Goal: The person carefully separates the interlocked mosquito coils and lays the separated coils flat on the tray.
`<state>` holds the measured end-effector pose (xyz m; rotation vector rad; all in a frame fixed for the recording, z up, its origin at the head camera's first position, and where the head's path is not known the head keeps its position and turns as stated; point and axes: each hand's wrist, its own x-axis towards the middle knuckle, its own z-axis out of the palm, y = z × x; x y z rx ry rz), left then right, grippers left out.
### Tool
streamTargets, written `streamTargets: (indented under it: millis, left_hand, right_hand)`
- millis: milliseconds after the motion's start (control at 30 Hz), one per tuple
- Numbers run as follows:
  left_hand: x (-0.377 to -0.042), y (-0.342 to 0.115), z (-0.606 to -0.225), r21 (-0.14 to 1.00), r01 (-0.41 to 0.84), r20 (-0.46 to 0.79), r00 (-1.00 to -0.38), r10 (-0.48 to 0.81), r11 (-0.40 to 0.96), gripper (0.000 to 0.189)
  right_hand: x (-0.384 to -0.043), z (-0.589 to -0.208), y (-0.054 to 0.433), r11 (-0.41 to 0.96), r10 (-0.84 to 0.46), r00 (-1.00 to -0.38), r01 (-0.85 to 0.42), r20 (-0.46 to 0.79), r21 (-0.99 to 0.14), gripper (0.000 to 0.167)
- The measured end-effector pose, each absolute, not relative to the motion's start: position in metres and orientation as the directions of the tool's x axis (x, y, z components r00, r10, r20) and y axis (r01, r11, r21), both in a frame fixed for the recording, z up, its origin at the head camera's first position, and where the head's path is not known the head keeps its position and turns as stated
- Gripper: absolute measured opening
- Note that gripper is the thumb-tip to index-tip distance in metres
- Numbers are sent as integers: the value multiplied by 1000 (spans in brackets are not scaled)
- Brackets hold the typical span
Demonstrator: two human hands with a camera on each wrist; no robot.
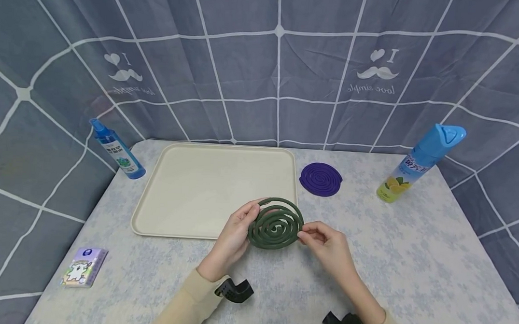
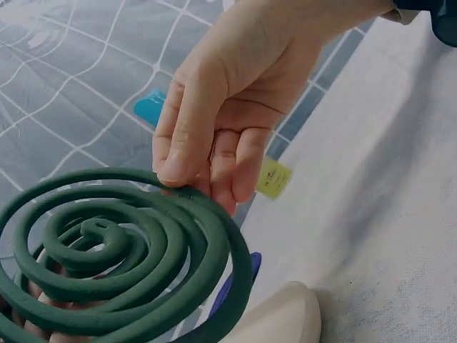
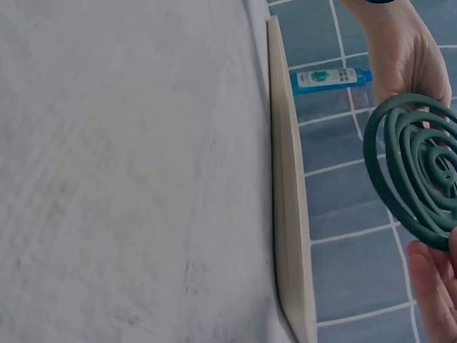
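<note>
Both hands hold a dark green mosquito coil [image 1: 270, 244] above the table, close to the tray's front right corner. My left hand [image 1: 236, 228] grips its left side, thumb on top and the other fingers mostly hidden beneath. At the right rim, my right hand [image 1: 327, 244] pinches the outer ring between thumb and forefinger. The left wrist view shows the spirals of the coil spread apart, with the right hand [image 2: 235, 93] at its edge. In the right wrist view the left hand [image 3: 410, 61] is behind the coil. A purple mosquito coil [image 1: 321, 179] lies flat right of the tray.
A cream tray [image 1: 197, 188] covers the back left of the table [image 1: 150, 283]. Left of it stands a blue pump bottle [image 1: 120, 151]; a tissue pack [image 1: 84, 268] lies front left. A blue and yellow spray can [image 1: 420, 162] stands back right. A grey curtain hangs behind.
</note>
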<state>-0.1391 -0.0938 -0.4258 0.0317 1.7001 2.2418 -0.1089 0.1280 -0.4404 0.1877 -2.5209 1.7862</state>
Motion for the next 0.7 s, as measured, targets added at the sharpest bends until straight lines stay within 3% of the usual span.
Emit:
streamTargets:
  millis: [167,333,500,700]
  left_hand:
    - [-144,-101,-427,933,-291,-203,-912,357,-214,42]
    - [-148,-108,-429,948,-301,-229,-868,440,-100,42]
    - [-150,-110,-429,960,-278,-244,-869,431,-16,39]
    - [-152,-111,-431,963,-269,-243,-884,399,-11,38]
  right_hand:
    - [-111,-444,132,379,-111,-952,-305,284,-874,9]
    - [-114,-445,138,437,-186,-883,-467,431,-768,14]
    - [-115,-447,144,405,-248,-855,-519,456,-753,22]
    - [-115,-449,146,367,-276,-860,-506,429,-780,24]
